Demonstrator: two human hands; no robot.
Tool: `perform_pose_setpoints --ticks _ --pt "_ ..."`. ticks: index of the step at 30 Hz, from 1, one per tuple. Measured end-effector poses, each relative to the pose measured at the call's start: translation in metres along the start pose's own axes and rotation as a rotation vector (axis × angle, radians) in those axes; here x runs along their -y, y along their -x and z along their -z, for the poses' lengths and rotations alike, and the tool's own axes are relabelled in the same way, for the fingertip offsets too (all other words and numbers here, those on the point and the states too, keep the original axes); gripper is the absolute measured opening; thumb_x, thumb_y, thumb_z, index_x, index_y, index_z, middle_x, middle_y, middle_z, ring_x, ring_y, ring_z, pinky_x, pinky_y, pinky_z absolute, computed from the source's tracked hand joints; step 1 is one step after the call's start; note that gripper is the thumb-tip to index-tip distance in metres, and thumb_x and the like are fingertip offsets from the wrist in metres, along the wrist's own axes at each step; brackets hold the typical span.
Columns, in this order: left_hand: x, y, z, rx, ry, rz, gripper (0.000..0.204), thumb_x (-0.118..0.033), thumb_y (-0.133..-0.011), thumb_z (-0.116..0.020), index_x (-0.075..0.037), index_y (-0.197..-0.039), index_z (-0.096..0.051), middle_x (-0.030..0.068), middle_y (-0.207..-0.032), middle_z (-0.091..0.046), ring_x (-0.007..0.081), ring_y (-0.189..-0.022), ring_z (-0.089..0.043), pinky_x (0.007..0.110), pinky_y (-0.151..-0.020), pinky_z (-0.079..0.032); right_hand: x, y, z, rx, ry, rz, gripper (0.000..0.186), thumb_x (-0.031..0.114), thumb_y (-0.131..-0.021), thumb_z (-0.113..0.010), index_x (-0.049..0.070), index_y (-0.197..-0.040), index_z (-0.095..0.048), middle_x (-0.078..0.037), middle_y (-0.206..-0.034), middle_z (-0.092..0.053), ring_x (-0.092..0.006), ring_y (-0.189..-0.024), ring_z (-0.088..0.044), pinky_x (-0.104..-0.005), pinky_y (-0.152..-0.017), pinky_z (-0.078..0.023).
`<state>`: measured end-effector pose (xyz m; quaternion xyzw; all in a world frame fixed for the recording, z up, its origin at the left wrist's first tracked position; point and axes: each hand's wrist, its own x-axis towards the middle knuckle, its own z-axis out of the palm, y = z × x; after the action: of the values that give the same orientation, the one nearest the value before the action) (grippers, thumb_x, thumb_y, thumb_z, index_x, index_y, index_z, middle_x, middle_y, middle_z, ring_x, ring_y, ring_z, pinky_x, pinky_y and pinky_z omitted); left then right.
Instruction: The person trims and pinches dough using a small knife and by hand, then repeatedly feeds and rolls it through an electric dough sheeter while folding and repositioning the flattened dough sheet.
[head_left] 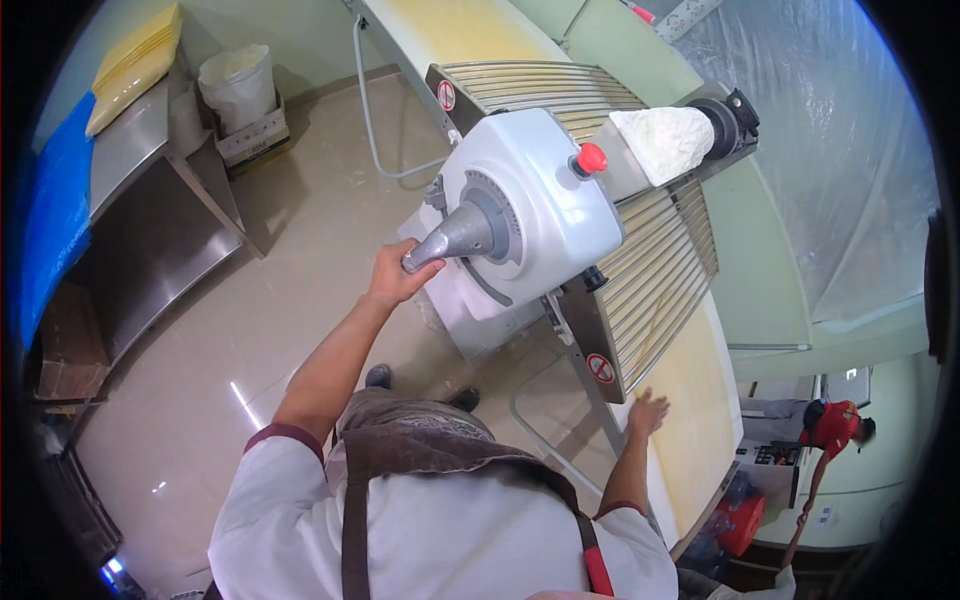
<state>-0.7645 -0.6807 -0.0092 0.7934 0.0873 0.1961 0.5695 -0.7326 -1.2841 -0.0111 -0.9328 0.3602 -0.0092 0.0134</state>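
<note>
My left hand (405, 275) is wrapped round the metal lever handle (450, 240) on the white housing (540, 170) of a sheeting machine, which has a red knob (590, 160) on top. My right hand (648, 412) rests with fingers spread on the pale belt (680, 465), beside the lower end of a slatted metal guard (650, 300). A yellowish layer, perhaps dough, lies along the belt. A tray of white powder (660, 140) sits on the machine behind the housing. The belt also shows beyond the upper guard (540, 90).
A steel table (170, 270) with blue and yellow sheets (135, 60) stands at the left, near a white sack (235, 90) in a box. A metal rail (540, 445) runs beside the machine. A person in red (830, 430) and another person's arm (800, 520) are at the lower right.
</note>
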Motion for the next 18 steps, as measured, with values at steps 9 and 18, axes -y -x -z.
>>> perform_pose_setpoints --ticks 9,18 --pt "0.0 -0.013 0.008 -0.022 -0.021 -0.265 0.034 -0.033 -0.068 -0.081 -0.003 -0.072 -0.065 0.0154 -0.065 -0.064 0.0308 -0.058 -0.064 0.036 -0.057 -0.05 0.014 -0.004 -0.02 -0.071 -0.181 0.475 0.059 0.032 -0.099 -0.044 -0.001 -0.145 -0.03 -0.02 -0.153 -0.027 -0.0326 -0.143 -0.022 -0.0488 -0.115 -0.02" --pt "-0.003 -0.013 0.017 -0.009 -0.079 -0.242 0.032 -0.03 -0.067 -0.079 -0.003 -0.076 -0.065 0.015 -0.067 -0.063 0.0327 -0.058 -0.062 0.038 -0.058 -0.049 0.058 -0.014 -0.029 0.309 -1.446 -0.044 0.036 0.024 -0.1 -0.042 0.001 -0.126 -0.051 -0.02 -0.11 -0.061 -0.0371 -0.096 -0.059 -0.0431 -0.089 -0.045"
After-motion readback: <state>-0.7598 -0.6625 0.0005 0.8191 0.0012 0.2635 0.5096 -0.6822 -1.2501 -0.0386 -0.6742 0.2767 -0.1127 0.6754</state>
